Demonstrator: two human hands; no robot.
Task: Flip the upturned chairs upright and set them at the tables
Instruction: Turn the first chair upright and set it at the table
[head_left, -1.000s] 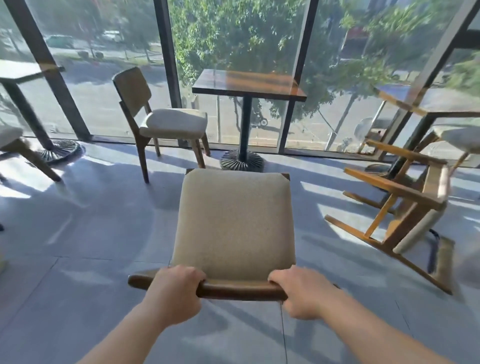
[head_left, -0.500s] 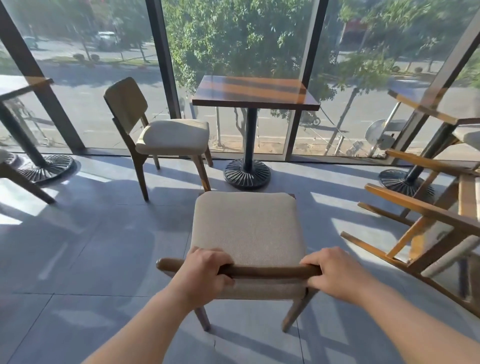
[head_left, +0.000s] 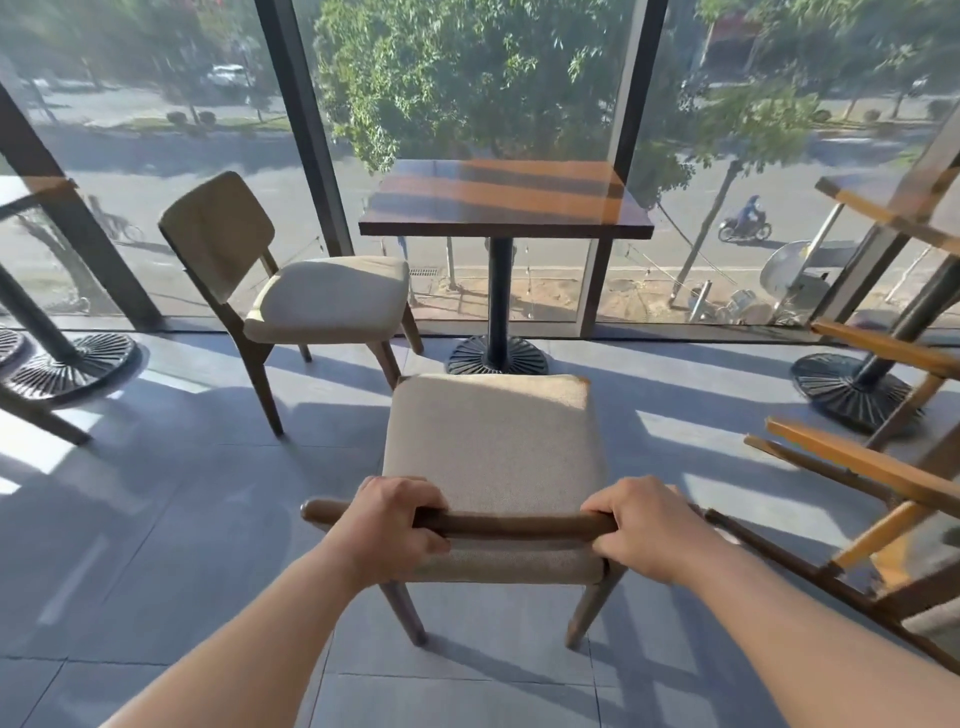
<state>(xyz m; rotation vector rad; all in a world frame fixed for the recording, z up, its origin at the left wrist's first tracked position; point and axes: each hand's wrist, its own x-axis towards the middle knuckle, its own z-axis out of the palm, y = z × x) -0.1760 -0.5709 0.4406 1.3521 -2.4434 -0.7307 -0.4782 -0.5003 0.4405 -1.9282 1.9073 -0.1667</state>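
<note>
Both hands, left hand and right hand, wrap the backrest rail of the upright chair at lower centre; the worktop stands straight ahead, above it in frame

Both bare forearms were extended forward from the near edge of the scene, converging slightly toward the middle. The left hand was closed in an overhand grip, knuckles up, the fingers curled over the far side of a rail and the thumb tucked beneath it. The right hand was held level with it, well apart to the right, and was clenched in the same way, its fingers wrapped down over the rail's end. Both wrists were kept nearly straight, palms turned downward.
</note>
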